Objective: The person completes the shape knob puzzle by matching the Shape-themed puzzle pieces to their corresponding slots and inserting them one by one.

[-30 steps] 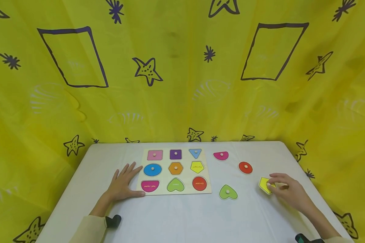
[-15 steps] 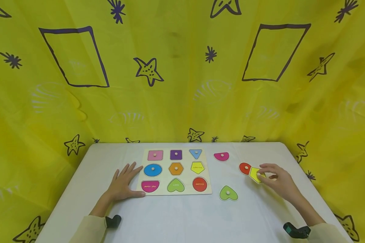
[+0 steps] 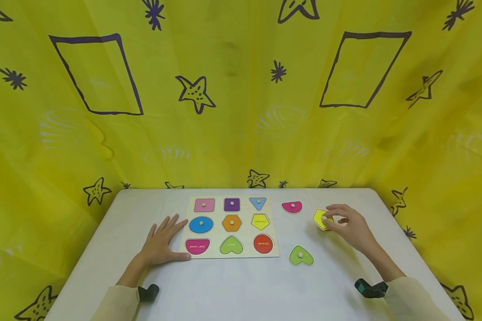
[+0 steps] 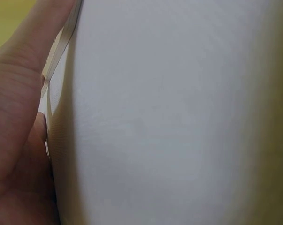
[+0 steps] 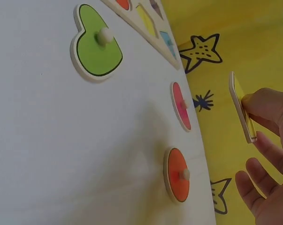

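Note:
My right hand (image 3: 351,226) pinches the knob of a yellow pentagon puzzle piece (image 3: 320,217) between thumb and fingers. In the right wrist view that pentagon piece (image 5: 240,110) is held up off the table, seen nearly edge-on. Below it in the head view, the red circle piece (image 3: 327,230) is mostly covered; it shows whole in the right wrist view. My left hand (image 3: 163,242) lies with spread, straight fingers at the left edge of the puzzle board (image 3: 247,253), thumb and a fingertip at its border. The board's yellow pentagon slot (image 3: 260,221) shows its printed label, with no piece on it.
A green heart piece (image 3: 301,256) and a pink half-round piece (image 3: 292,207) lie right of the board on the white table (image 3: 241,290). Several knobbed pieces, such as the blue oval (image 3: 201,225), sit in the board. A yellow curtain (image 3: 233,133) hangs behind the table.
My right hand has moved left and away from me with the pentagon piece, from the table's right side to over the red circle. My left hand and the board have stayed put.

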A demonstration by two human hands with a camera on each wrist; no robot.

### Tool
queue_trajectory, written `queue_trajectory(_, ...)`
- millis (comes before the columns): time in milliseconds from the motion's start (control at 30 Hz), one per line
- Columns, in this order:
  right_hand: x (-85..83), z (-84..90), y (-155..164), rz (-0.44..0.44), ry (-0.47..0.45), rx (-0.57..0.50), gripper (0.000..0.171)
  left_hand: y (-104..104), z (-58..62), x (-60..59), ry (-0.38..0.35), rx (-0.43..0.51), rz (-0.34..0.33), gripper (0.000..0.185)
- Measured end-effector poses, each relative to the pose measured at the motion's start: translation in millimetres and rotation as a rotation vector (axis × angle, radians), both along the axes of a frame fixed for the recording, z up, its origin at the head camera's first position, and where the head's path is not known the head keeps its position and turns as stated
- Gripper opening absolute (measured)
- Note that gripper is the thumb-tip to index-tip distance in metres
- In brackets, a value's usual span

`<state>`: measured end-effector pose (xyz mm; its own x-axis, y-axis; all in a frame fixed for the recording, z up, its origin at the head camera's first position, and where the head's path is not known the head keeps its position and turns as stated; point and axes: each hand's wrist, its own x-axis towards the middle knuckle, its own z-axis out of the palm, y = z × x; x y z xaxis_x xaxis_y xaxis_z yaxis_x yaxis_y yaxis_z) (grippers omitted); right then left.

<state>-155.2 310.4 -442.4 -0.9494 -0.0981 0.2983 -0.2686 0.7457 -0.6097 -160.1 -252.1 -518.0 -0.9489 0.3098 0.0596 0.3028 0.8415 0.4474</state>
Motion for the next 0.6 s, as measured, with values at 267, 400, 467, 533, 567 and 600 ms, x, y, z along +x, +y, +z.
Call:
queue_trajectory(267,-13.2,0.2,-20.1,0.030,-0.024,-0.018,0.015,0.0,0.6,0.2,-0.002,-0.011,-0.003,0.111)
queue_trajectory(400,-17.7,-0.4,-30.2,0.041,-0.039,-0.030,0.016,0.4,5.0,1.2,-0.024,-0.019,0.002,0.110)
queue_trajectory(467,-19.9,-1.4,-35.2,0.046,-0.038,-0.038,0.016,0.7,6.7,1.5,-0.034,-0.029,0.004,0.109)
queue_trajectory(533,-22.1,-2.5,-40.6,0.051,-0.037,-0.043,0.017,1.1,7.7,1.3,-0.037,-0.034,0.008,0.109)
queue_trajectory(567,-23.2,-3.0,-43.4,0.055,-0.037,-0.047,0.017,1.3,7.6,1.1,-0.037,-0.035,0.008,0.109)
queue_trajectory(600,-24.5,-3.8,-46.3,0.060,-0.036,-0.050,0.017,1.3,7.4,0.9,-0.035,-0.035,0.009,0.109)
